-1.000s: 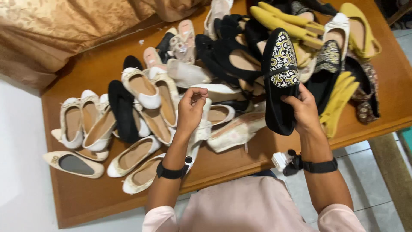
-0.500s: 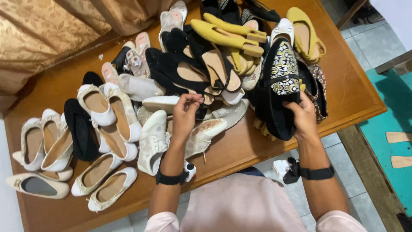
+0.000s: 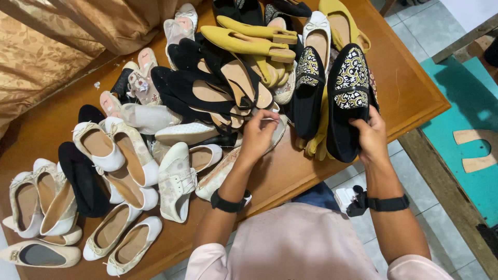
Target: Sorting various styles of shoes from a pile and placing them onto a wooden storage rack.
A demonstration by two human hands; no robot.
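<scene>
**Sorting a table of shoes by pairs**

We stood over a wooden table [image 3: 410, 98] heaped with flats and slip-ons, a gold patterned cloth [image 3: 46, 52] bunched along its far left side. Cream and white flats [image 3: 98, 148] lay in a loose spread at the left, black flats [image 3: 207, 93] were piled in the middle, and mustard-yellow sandals [image 3: 244, 44] sat on top toward the back.

Our right hand [image 3: 371, 137] was closed around the heel end of a black embroidered loafer [image 3: 348, 98], holding it toe-up just beside its match [image 3: 309, 78], which leaned on the pile. Our left hand [image 3: 259, 134] had its fingers curled on the edge of a pale shoe [image 3: 275, 127] at the front of the heap; we could not tell whether it truly gripped the shoe or only touched it.

We judged that the step went best if we kept the loafer by its heel, lined up sole to sole with its partner, and lifted the pale shoe straight up so the stacked black flats did not slide.
</scene>
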